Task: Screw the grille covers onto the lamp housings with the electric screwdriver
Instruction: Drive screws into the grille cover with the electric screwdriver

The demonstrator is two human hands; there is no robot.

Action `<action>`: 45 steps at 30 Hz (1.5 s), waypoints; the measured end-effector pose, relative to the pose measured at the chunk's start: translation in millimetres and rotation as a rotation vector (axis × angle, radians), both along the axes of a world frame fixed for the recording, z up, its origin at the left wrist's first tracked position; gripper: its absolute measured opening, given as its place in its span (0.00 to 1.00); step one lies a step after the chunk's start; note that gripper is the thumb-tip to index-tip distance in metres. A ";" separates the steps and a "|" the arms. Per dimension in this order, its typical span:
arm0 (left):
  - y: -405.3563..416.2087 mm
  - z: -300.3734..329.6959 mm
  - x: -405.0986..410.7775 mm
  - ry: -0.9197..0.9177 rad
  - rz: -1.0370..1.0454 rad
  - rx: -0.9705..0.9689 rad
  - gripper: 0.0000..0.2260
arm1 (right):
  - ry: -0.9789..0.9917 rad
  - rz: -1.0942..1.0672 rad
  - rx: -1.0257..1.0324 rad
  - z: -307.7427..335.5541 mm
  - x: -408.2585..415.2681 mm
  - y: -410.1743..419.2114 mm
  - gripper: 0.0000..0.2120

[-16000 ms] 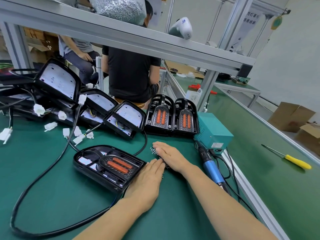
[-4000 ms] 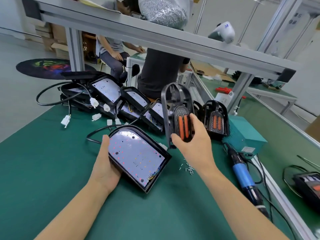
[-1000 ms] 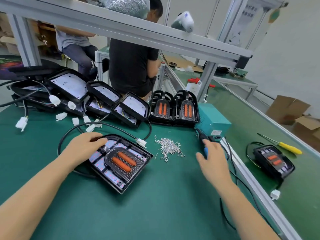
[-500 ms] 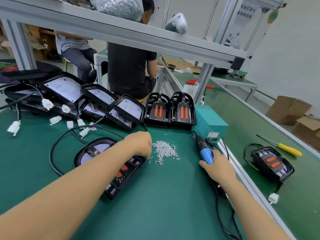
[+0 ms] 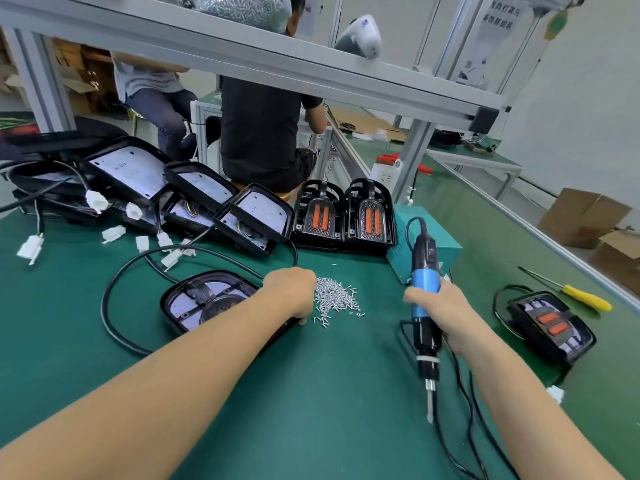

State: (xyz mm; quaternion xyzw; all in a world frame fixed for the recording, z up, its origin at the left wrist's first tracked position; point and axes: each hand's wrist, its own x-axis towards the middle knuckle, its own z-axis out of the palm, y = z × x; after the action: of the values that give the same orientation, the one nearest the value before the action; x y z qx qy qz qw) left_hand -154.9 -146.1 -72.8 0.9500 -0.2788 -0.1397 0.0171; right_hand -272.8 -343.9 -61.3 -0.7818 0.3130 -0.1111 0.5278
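Right hand [image 5: 446,313] grips the screwdriver [image 5: 425,306] upright; left hand [image 5: 291,292], fingers curled, apparently pinching at the screw pile [image 5: 334,299]

Open green mat [image 5: 311,403] up front; the screw pile [image 5: 334,299], looping black cable [image 5: 114,306] and probably the screwdriver cord [image 5: 464,420] crowd the middle.
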 end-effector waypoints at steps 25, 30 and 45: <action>83.8 12.0 -38.2 0.280 -0.165 -0.995 0.08 | -1.028 -0.038 0.921 73.6 -11.3 73.5 0.06; 100.7 11.2 -48.4 0.300 -0.131 -1.141 0.11 | -1.155 0.031 0.988 85.6 -5.1 100.3 0.08; 113.9 21.1 -56.7 0.265 -0.100 -1.157 0.09 | -1.164 0.125 0.913 91.2 0.6 130.0 0.06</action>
State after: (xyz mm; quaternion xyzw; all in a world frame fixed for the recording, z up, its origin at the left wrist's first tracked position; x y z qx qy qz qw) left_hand -211.7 -32.2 -51.8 0.7466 -0.3495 -0.0833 0.5599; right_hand -272.2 -213.9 29.9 -0.3158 -0.0474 -0.3362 0.8860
